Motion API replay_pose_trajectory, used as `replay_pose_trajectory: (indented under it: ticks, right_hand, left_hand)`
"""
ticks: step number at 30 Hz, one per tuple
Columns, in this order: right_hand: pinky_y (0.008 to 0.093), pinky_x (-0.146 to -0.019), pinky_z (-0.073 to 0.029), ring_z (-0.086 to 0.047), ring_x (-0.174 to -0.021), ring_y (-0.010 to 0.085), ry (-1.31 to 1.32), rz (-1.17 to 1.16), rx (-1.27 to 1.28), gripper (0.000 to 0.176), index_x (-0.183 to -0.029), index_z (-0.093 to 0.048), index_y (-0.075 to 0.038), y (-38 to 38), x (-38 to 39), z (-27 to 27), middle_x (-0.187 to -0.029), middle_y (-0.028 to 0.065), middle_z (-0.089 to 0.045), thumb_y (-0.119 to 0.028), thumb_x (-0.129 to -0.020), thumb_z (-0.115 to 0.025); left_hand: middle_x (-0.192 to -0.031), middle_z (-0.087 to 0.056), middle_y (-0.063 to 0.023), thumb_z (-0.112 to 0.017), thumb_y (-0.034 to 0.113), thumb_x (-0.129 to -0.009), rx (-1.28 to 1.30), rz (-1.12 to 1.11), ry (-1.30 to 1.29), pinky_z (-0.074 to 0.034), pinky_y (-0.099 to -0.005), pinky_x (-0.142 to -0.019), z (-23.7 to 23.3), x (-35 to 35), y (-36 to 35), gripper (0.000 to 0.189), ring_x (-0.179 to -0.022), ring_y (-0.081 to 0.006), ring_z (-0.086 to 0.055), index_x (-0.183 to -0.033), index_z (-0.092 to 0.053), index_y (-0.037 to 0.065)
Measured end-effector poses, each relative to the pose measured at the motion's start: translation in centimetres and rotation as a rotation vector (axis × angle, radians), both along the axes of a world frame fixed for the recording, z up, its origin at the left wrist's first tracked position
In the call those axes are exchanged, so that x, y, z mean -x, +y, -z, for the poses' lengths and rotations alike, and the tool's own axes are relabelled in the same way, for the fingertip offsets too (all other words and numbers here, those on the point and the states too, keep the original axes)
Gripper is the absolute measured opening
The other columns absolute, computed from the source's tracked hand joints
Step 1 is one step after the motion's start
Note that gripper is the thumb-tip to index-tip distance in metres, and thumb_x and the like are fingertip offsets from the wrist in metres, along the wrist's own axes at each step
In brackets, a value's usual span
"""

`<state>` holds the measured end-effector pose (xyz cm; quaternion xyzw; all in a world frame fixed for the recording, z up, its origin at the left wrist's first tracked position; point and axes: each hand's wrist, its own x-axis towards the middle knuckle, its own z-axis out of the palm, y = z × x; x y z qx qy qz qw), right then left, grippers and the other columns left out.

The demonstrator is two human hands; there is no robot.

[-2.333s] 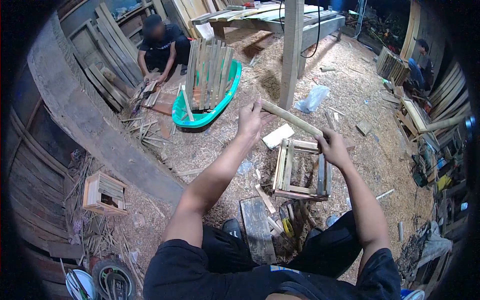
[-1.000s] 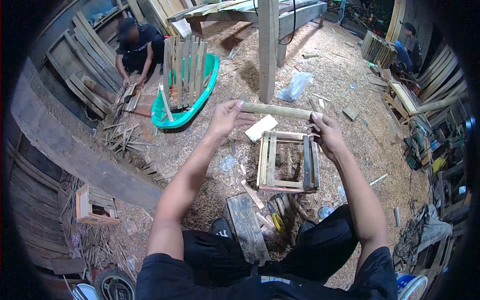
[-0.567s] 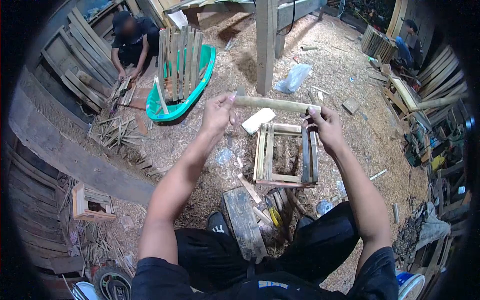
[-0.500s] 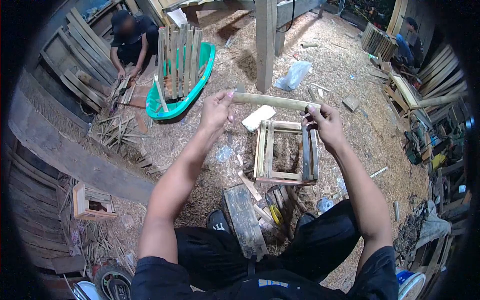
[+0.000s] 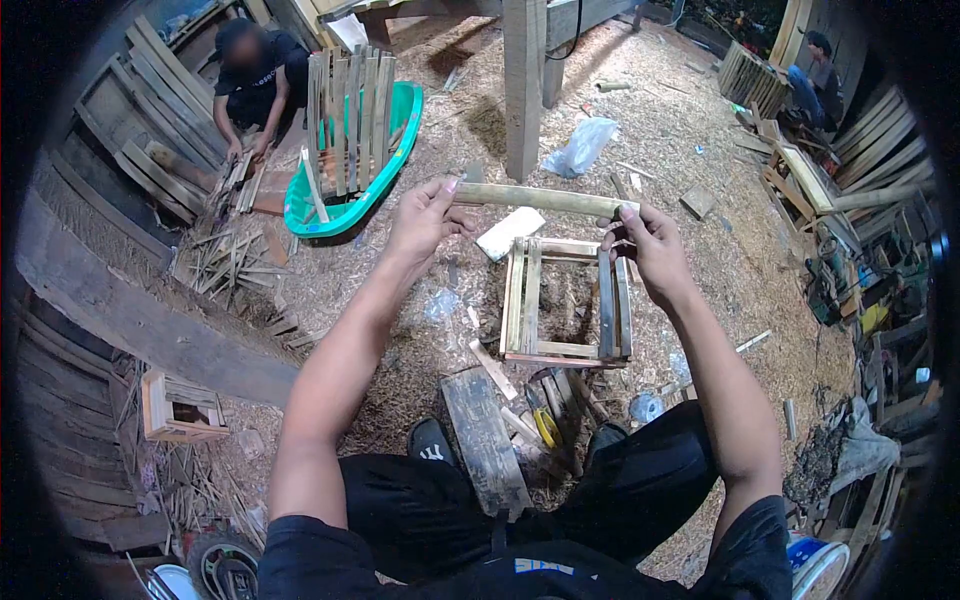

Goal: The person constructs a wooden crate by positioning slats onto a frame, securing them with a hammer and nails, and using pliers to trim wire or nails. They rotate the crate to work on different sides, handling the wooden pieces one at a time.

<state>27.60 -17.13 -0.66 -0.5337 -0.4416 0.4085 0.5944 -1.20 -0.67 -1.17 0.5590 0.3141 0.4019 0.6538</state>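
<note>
A narrow wooden slat is stretched level between my two hands, raised above the floor. My left hand pinches its left end, thumb on top and the other fingers curled loosely below. At the right end, my right hand grips it between thumb and fingers. Below the slat sits a slatted wooden frame, box-like, with one dark slat on its right side. A pale block lies on the sawdust behind the frame's left corner.
A worn plank lies between my feet, beside a yellow-handled tool. At the left, a green basin holds upright slats. A wooden post stands ahead. One person crouches far left; another sits far right.
The view has shifted slightly, so the surroundings appear a little further left. My hands still hold the slat by both ends, nearly unmoved.
</note>
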Motion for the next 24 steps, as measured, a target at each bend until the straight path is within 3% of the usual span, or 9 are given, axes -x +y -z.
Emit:
replay_pose_trajectory:
  ticks: [1, 3, 8, 16, 18, 21, 24]
  right_hand:
    - [0.0283, -0.065, -0.055, -0.069, -0.076, 0.0132, 0.003, 0.012, -0.033, 0.03, -0.111, -0.067, 0.002, 0.1, 0.0, 0.1, -0.097, 0.009, -0.073, -0.026, -0.11, -0.055]
    - [0.0268, -0.063, -0.053, -0.068, -0.075, 0.0119, 0.006, 0.022, -0.073, 0.03, -0.111, -0.067, 0.003, 0.3, -0.1, 0.2, -0.096, 0.0085, -0.073, -0.026, -0.109, -0.057]
    - [0.0271, -0.065, -0.053, -0.068, -0.075, 0.0123, -0.142, 0.005, -0.116, 0.026, -0.111, -0.066, 0.002, -0.1, 0.5, -0.7, -0.094, 0.0085, -0.072, -0.022, -0.109, -0.059]
    - [0.0271, -0.061, -0.052, -0.066, -0.07, 0.0108, -0.19, 0.123, -0.087, 0.026, -0.111, -0.067, 0.002, -0.3, 0.1, -0.9, -0.088, 0.0061, -0.072, -0.022, -0.11, -0.057]
    - [0.0253, -0.061, -0.05, -0.064, -0.07, 0.0086, -0.143, 0.118, -0.086, 0.025, -0.107, -0.07, 0.002, -0.2, 0.0, -0.7, -0.085, 0.0036, -0.071, -0.022, -0.107, -0.062]
    - [0.0234, -0.06, -0.044, -0.057, -0.069, 0.0041, -0.292, 0.133, -0.061, 0.022, -0.1, -0.075, 0.002, -0.1, -0.3, -0.4, -0.08, -0.0011, -0.069, -0.02, -0.1, -0.073]
    - [0.0239, -0.059, -0.044, -0.057, -0.069, 0.004, -0.333, 0.136, -0.06, 0.021, -0.103, -0.075, 0.002, 0.3, -0.7, 0.0, -0.079, -0.0012, -0.069, -0.019, -0.1, -0.073]
  left_hand:
    - [-0.106, -0.074, -0.0164, -0.052, 0.026, -0.112, -0.001, -0.002, 0.0, -0.059, -0.0314, -0.064, 0.2, -0.1, 0.2, 0.035, -0.07, -0.0179, -0.071, -0.12, -0.063, -0.006]
    - [-0.099, -0.075, -0.0146, -0.055, 0.027, -0.11, -0.065, -0.062, 0.018, -0.051, -0.0271, -0.053, 0.4, -0.3, 0.5, 0.035, -0.055, -0.0125, -0.062, -0.118, -0.066, -0.005]
    - [-0.097, -0.077, -0.014, -0.056, 0.027, -0.11, -0.051, -0.099, 0.025, -0.044, -0.0235, -0.046, 0.1, -0.5, 0.9, 0.035, -0.046, -0.0091, -0.052, -0.12, -0.068, -0.004]
    - [-0.101, -0.077, -0.0158, -0.053, 0.032, -0.111, -0.033, -0.059, 0.069, -0.053, -0.0272, -0.054, 0.2, -1.0, -0.7, 0.041, -0.059, -0.0149, -0.069, -0.119, -0.068, -0.005]
    - [-0.1, -0.077, -0.0161, -0.054, 0.033, -0.111, -0.082, -0.049, 0.105, -0.054, -0.0277, -0.054, 0.5, -0.7, -0.5, 0.042, -0.059, -0.0161, -0.071, -0.117, -0.068, -0.006]
    - [-0.097, -0.077, -0.0161, -0.054, 0.034, -0.11, -0.186, -0.024, 0.186, -0.054, -0.0282, -0.054, 0.6, 0.0, 0.1, 0.044, -0.059, -0.0173, -0.072, -0.114, -0.069, -0.007]
    - [-0.091, -0.077, -0.0153, -0.055, 0.034, -0.11, -0.264, -0.03, 0.278, -0.054, -0.0283, -0.052, 0.6, -0.2, 0.2, 0.044, -0.057, -0.017, -0.072, -0.11, -0.07, -0.008]
